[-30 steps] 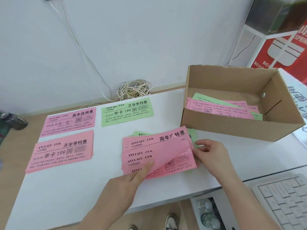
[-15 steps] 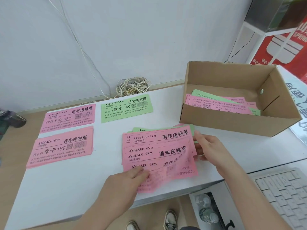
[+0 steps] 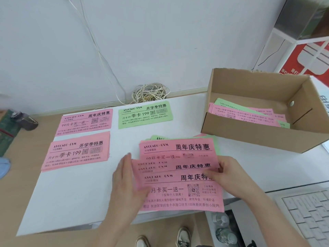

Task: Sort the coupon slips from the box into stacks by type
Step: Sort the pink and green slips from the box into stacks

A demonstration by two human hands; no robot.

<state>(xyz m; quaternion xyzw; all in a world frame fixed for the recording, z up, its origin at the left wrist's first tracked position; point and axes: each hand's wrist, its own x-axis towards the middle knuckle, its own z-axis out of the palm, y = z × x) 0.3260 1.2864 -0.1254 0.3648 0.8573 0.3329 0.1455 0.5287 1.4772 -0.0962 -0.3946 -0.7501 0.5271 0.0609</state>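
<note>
Head view, left hand (image 3: 124,186), right hand (image 3: 231,177) pinching slips (image 3: 178,193)

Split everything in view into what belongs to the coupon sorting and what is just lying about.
Job: cardboard box; slips inside it; fanned pink slips held by left hand and right hand; far pink stack; near pink stack; green stack.
Lying about: cable coil; keyboard; bottles under the desk; red poster.
</note>
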